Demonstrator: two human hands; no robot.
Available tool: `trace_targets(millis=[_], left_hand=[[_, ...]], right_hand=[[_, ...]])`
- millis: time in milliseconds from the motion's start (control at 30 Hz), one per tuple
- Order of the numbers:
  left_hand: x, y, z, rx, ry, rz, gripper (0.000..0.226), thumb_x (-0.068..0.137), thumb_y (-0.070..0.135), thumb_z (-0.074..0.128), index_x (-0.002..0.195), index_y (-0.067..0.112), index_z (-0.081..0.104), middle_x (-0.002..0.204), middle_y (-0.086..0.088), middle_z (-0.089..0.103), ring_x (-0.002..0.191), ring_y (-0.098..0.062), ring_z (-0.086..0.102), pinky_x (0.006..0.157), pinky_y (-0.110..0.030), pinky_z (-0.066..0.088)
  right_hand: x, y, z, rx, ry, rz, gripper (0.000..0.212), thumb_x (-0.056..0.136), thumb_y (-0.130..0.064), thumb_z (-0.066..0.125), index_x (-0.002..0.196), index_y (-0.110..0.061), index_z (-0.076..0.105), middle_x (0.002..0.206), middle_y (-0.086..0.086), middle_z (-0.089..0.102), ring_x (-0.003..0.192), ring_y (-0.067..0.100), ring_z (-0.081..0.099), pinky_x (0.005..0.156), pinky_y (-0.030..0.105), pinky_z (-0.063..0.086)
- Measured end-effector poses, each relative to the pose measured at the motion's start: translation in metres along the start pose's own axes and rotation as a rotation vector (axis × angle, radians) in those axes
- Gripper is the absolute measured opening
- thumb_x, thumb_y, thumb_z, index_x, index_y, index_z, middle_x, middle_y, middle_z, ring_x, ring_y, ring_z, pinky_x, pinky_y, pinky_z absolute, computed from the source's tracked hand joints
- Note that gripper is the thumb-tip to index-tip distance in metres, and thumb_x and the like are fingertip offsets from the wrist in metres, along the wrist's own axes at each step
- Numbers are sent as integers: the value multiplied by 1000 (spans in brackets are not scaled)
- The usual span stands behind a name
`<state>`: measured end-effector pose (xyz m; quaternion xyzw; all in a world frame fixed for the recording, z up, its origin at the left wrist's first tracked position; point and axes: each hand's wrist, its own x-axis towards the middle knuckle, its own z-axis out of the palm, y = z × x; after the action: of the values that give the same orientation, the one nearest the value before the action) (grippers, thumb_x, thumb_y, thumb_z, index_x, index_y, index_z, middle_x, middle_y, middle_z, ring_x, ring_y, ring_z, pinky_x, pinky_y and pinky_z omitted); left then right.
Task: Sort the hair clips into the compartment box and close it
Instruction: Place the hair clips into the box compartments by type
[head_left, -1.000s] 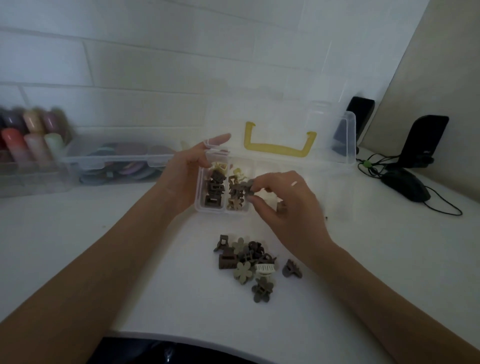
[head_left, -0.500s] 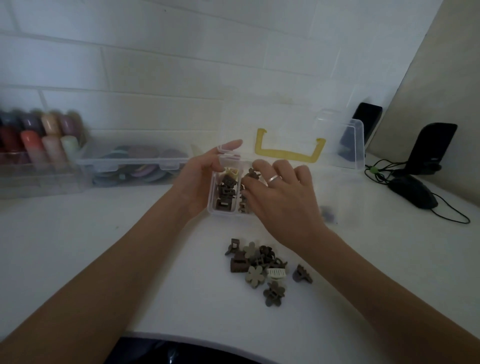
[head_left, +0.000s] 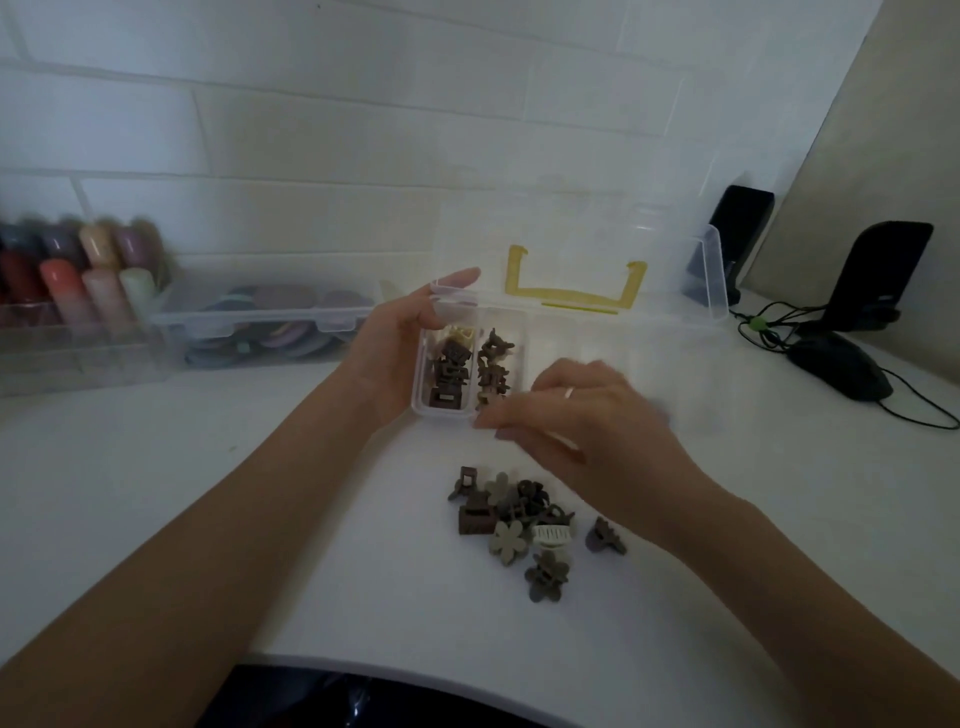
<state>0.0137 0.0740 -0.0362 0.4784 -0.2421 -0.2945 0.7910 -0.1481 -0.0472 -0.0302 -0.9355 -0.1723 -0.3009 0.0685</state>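
A clear compartment box (head_left: 613, 332) with a yellow handle stands open on the white table, its lid up at the back. Its two leftmost compartments hold brown hair clips (head_left: 470, 371). My left hand (head_left: 400, 348) grips the box's left end, thumb along the near side and forefinger over the back corner. My right hand (head_left: 576, 421) hovers in front of the box, fingers relaxed and pointing left, holding nothing that I can see. A pile of several loose hair clips (head_left: 519, 519), brown, beige and one white, lies on the table below my right hand.
A clear bin of coloured discs (head_left: 270, 327) and a rack of coloured bottles (head_left: 78, 280) stand at the back left. At the right are a black mouse (head_left: 841, 371) with its cable and two black speakers (head_left: 878, 275). The table's front edge curves near my body.
My right hand carried a clip to the second compartment, let it go, and drew back toward me; it now hovers empty above the pile. My left hand kept its hold on the box.
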Motion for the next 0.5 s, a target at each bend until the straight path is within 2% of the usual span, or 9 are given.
trace_targets(millis=[100,200,267,400,500], left_hand=[[0,-1,0,-5,-4,-4,59,62,11,44,117,20,64,110,-11,62,91,-24,60,76,-33,50],[0,-1,0,-6,-7,-2,59,63,11,43,117,20,64,114,-13,59,91,-25,59,75,-32,52],[0,-1,0,-3,-13,-1,59,63,11,42,117,19,64,115,-14,58,92,-25,59,75,-32,53],[-1,0,1,1,-14,-7,60,61,11,43,117,20,63,116,-13,59,95,-26,60,77,-33,53],[-2,1,1,4,-22,-8,61,61,12,42,118,20,62,115,-13,59,93,-25,60,75,-33,53]], right_hand=[[-2,-8,10,38,-195,-85,36,84,-7,58,112,-28,67,96,-10,72,84,16,57,72,37,48],[-1,-11,19,-18,-319,-96,53,81,1,63,121,-33,60,98,-10,72,84,16,52,71,30,40],[-1,-12,20,-4,-311,-78,48,82,-1,63,121,-30,61,101,-7,72,88,17,53,73,33,42],[3,-14,16,97,-286,29,24,89,-13,58,109,-23,67,104,-6,70,98,18,56,84,41,47],[0,-16,17,129,-267,59,19,89,-16,59,105,-23,66,99,-6,70,99,17,57,84,41,48]])
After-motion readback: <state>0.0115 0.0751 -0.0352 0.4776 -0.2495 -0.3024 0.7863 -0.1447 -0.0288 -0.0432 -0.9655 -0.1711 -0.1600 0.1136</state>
